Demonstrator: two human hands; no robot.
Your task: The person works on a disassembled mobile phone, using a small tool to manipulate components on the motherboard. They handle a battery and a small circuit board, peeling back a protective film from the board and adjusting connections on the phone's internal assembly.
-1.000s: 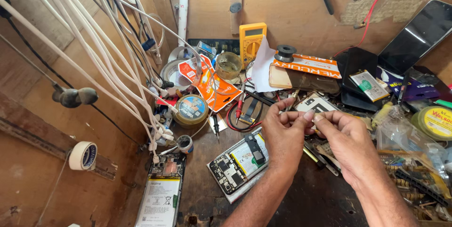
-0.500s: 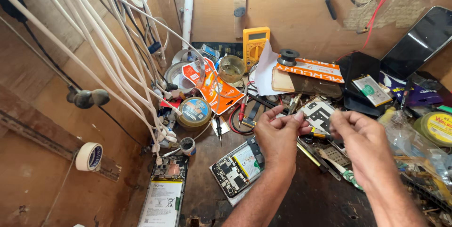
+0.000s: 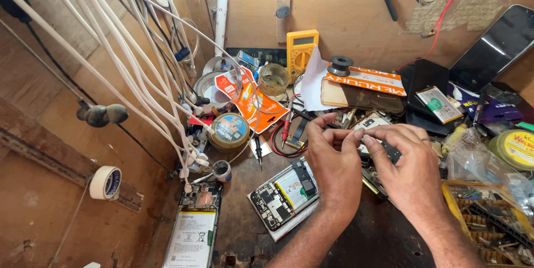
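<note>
At far left I see a roll of pale masking tape (image 3: 105,182) hanging on the brown wooden wall, with a bundle of white cables (image 3: 111,62) slanting down toward the cluttered dark wooden workbench (image 3: 384,240). Near the bench's left edge lies an opened phone with a white battery label (image 3: 194,233); to its right lies a second opened phone showing a circuit board (image 3: 283,197). Farther back I note a round gold-lidded tin (image 3: 228,130) and a yellow digital multimeter (image 3: 301,49) leaning against the wall. My left hand (image 3: 334,162) and right hand (image 3: 409,162) meet above the bench centre, fingertips pinched narrowly together on a small dark phone component (image 3: 384,151), held between both hands just right of the circuit-board phone; its exact form is hidden by my fingers. At far right sits a tray of small metal parts (image 3: 489,229).
</note>
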